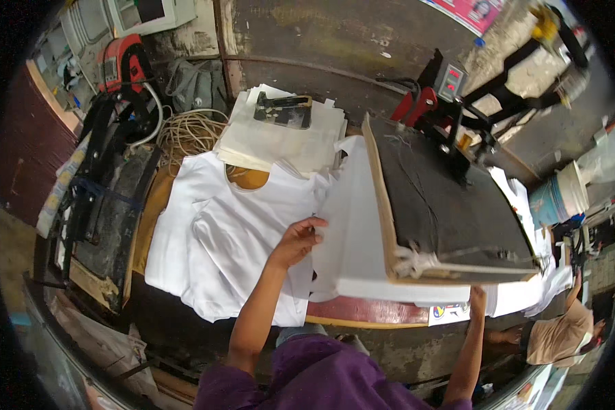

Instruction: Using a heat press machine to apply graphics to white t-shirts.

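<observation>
My left hand (297, 242) is closed, thumb and fingers pinching the left edge of a thin white sheet (342, 232). The sheet runs to the right, under the raised dark plate (451, 198) of a heat press. My right hand (478, 299) is at the plate's front right edge, beside a white paper with a coloured print (449, 313). Its fingers are mostly hidden there. Left of the sheet, a pile of white sleeveless shirts (232, 239) lies rumpled on the table, just beside my left hand.
A second press with a red control box (123, 63) stands at the left. Behind the shirts are a stack of off-white sheets (280, 147) with a phone-like dark object (290, 111) on top, and coiled cable (191, 133). A bucket (560, 193) and another person (560, 331) are at the right.
</observation>
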`<state>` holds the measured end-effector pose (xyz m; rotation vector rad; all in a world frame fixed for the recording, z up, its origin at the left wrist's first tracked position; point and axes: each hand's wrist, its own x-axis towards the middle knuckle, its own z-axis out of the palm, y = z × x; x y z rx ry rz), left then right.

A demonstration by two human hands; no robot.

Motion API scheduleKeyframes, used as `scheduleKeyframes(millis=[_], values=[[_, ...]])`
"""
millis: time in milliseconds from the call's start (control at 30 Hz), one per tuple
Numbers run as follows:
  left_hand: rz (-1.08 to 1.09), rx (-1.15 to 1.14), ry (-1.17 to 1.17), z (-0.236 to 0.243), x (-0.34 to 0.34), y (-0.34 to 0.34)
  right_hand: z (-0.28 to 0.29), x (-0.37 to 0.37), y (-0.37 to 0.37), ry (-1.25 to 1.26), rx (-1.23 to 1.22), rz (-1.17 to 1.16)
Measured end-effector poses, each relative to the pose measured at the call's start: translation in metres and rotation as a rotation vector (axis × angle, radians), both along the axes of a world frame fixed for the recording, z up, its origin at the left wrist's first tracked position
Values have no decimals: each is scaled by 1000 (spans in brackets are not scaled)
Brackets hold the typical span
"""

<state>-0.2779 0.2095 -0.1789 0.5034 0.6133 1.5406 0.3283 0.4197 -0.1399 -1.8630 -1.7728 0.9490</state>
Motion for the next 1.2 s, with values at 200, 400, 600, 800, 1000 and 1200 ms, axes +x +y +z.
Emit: scheduleKeyframes(millis=[200, 400, 600, 800, 1000, 1200], values=[[158, -141, 733, 73, 9, -30, -57, -34, 73, 671, -122, 53], [237, -176, 1201, 71, -8, -48, -22, -104, 28, 1092, -143, 44], [157, -358, 1253, 114, 12, -44, 40, -47, 33, 882, -141, 294], [154, -265, 1305, 96, -8, -38, 52, -33, 34, 758, 36, 366], [158, -305, 1306, 103, 5, -39, 52, -23, 35, 591, 83, 398], [225, -261, 1385, 103, 7, -44, 57, -28, 36, 741, -127, 347]])
